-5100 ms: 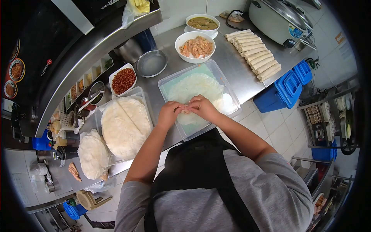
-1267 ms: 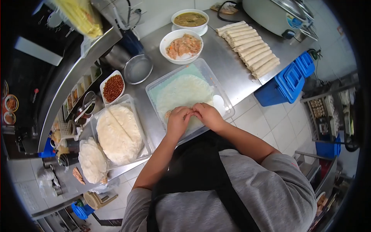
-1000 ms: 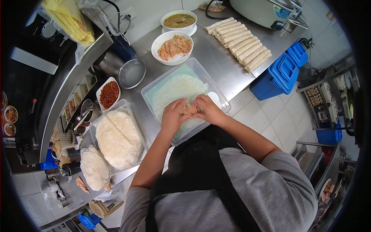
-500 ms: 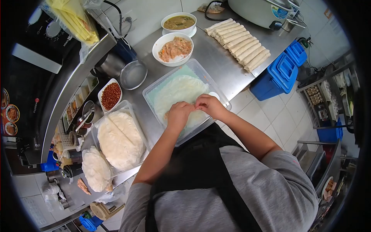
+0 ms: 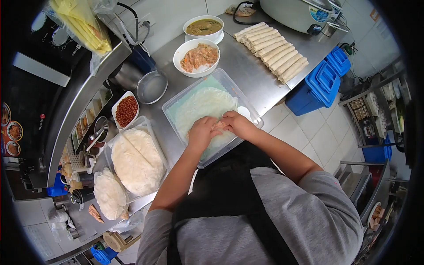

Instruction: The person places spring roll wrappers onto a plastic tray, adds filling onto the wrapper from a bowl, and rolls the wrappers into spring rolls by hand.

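A round, pale spring roll wrapper (image 5: 205,104) lies flat on a green sheet in a clear plastic tray (image 5: 171,115). A strip of pinkish ground meat filling (image 5: 219,126) sits on its near part. My left hand (image 5: 203,131) curls over the left end of the filling, and my right hand (image 5: 240,125) pinches the right end. The fingertips press into the meat; my hands partly cover it. Right of the wrapper is a small white dish (image 5: 244,111). Beyond the tray stands a white bowl of meat mixture (image 5: 201,57).
Finished rolls (image 5: 271,51) lie in a row at the back right. A bowl of greenish-brown liquid (image 5: 204,27), a dish of peanuts (image 5: 126,110) and a metal bowl (image 5: 152,86) stand around the tray. Stacked wrappers (image 5: 137,159) fill a container at left. Blue bins (image 5: 316,86) stand beyond the edge.
My hands have moved slightly apart, the right one to the right and down. More of the meat filling shows between them.
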Demonstrator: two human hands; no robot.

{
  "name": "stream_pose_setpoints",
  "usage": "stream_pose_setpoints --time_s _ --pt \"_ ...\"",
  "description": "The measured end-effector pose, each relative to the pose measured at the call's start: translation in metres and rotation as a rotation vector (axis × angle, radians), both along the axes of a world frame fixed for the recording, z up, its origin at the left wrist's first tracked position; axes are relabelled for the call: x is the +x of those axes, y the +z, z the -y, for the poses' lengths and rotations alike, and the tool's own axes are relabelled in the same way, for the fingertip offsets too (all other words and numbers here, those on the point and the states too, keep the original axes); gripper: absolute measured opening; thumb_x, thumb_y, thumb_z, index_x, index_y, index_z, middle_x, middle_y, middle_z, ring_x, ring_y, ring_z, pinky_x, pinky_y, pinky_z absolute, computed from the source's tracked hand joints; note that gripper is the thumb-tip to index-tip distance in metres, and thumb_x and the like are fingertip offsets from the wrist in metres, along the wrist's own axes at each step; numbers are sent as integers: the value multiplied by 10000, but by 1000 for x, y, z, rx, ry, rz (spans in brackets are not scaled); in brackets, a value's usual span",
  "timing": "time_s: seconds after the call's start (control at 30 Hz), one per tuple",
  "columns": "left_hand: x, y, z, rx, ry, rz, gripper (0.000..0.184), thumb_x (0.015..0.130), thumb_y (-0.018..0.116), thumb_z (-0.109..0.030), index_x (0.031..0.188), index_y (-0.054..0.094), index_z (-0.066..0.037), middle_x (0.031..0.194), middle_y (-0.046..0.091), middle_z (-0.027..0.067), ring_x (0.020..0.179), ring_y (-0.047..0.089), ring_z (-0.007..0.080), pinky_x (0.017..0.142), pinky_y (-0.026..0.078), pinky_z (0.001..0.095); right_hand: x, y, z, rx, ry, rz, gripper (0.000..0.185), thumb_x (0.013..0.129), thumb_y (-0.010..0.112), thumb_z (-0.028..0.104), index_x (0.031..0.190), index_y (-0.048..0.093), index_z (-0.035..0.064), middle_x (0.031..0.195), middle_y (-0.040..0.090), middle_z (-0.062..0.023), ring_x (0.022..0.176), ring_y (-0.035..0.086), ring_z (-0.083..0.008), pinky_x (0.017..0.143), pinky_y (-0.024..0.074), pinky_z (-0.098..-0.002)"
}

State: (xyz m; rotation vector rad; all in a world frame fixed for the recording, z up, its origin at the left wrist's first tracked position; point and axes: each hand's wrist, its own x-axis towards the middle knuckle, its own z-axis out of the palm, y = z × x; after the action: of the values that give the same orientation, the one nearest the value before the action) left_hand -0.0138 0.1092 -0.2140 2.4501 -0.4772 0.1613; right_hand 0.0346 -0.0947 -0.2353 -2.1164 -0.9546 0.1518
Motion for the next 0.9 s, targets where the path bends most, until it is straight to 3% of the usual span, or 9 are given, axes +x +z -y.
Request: stream_pose_setpoints --time_s 0.07,0.17,0.27,0.4,0.47,0.5,0.57,0.77,0.9 --pt "-8 6 -1 -12 122 187 367 709 819 -219 1032 713 -81 966 667 84 896 641 304 800 516 396 -11 7 -6 46 -64 78 366 735 790 102 1083 686 55 1102 633 -132 1065 597 -332 902 500 -401" --pt "-6 -7 -14 37 60 -27 419 704 823 -226 1071 698 -67 1018 661 88 931 633 307 806 517 391 -16 5 -14 61 -120 114 309 743 783 118 1031 700 46 1071 634 -123 1042 594 -326 894 494 -406" --pt "-7 -1 -13 26 67 88 456 702 825 -230 1100 686 -56 1052 652 88 954 626 308 812 518 389 -15 9 -18 3 -123 120 306 739 787 138 1018 703 46 1043 631 -118 1018 593 -325 887 490 -410" --pt "-8 2 -17 76 77 58 444 703 826 -227 1088 687 -55 1037 653 85 952 628 309 816 518 393 -18 17 -25 89 -128 236 309 739 777 141 1029 699 66 1019 623 -102 1004 592 -327 872 489 -414" --pt "-7 4 -19 128 89 -108 408 702 828 -214 1052 692 -56 1009 652 86 938 629 305 806 518 396 -15 9 -27 12 -80 179 320 745 770 139 1048 692 72 1026 622 -94 1015 591 -319 873 488 -420" --pt "-8 5 -19 127 89 -106 408 702 828 -214 1052 692 -56 1009 652 86 938 629 305 806 518 396 -14 10 -28 -65 -35 122 332 750 763 137 1067 684 77 1032 621 -85 1027 589 -312 873 487 -426" --pt "-11 7 -18 26 113 142 361 699 827 -188 1015 699 -68 980 652 84 916 630 299 793 516 396 -16 9 -30 -77 -79 171 334 760 755 145 1079 678 84 1037 621 -73 1033 588 -295 868 484 -425" --pt "-15 7 -30 56 89 -46 327 704 825 -159 995 702 -77 960 653 80 903 629 297 786 514 396 -21 17 -43 -172 -102 185 290 787 728 176 1068 683 120 1026 621 -33 1029 587 -239 856 464 -394" --pt "-17 1 -38 22 81 30 319 706 825 -162 987 704 -74 947 654 84 895 630 296 780 514 395 -28 26 -55 -203 -160 231 230 783 728 184 1003 698 127 998 623 -23 1025 585 -228 862 453 -382"
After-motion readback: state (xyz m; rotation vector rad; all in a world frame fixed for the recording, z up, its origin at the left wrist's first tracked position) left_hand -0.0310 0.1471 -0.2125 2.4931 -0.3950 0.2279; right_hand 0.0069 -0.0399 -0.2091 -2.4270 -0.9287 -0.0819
